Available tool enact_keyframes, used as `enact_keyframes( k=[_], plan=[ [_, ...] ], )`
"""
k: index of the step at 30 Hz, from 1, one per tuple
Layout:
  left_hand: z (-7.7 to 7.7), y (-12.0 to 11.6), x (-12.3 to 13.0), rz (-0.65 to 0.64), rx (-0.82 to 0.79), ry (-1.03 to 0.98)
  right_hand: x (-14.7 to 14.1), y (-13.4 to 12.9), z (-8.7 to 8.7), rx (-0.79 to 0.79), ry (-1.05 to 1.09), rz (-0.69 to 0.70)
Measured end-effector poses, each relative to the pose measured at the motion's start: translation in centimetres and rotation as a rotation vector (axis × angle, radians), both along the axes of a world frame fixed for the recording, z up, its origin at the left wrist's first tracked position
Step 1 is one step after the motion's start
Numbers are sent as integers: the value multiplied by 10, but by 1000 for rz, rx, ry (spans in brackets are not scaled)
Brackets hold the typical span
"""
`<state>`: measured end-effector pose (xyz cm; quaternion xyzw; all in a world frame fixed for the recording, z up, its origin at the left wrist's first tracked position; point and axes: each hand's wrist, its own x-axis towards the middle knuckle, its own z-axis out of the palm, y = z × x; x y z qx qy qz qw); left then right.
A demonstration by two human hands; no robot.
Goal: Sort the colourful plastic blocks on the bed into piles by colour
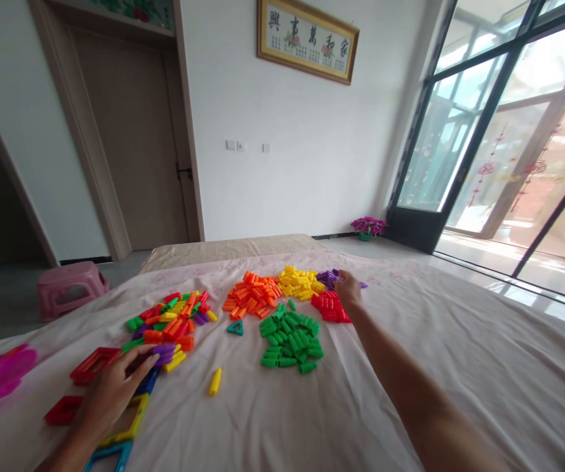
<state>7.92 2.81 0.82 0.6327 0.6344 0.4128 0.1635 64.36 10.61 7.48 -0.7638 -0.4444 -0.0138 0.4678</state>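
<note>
My left hand (125,377) is closed on purple pieces (164,354) at the near edge of a mixed-colour pile (177,316). Reaching far forward, my right hand (348,286) is at the purple pile (329,278); its fingertips are too small to make out. Beside that pile lie yellow pieces (299,282) and red pieces (330,307). An orange pile (250,295) sits further left, and a green pile (291,337) is nearer. One yellow piece (215,381) lies alone on the cloth.
Red frames (94,364), a yellow frame (137,419) and a blue frame (124,453) lie around my left forearm. A small teal triangle (236,328) is near the orange pile. Magenta shapes (4,380) are at far left. A pink stool (73,285) stands beyond the cloth.
</note>
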Motion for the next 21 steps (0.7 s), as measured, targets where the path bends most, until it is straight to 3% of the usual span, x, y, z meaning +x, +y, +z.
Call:
enact_keyframes(
  k=[2,5,8,10,15,21],
  plan=[
    [-1,0,-1,12,-11,-14,-38,-2,0,38,-3,74],
    [-3,0,-3,25,-14,-37,-119,-14,1,71,12,491],
    [-2,-1,-4,11,-15,-42,-206,-41,-1,12,-105,935],
    [0,-2,-3,-23,-39,-42,-254,-60,-6,-76,-165,1096],
    [8,-6,1,-153,-60,-70,-324,-82,-21,-195,-328,1163],
    [17,-10,8,-189,-53,-111,-342,-80,-23,-236,-384,1145]
  ],
)
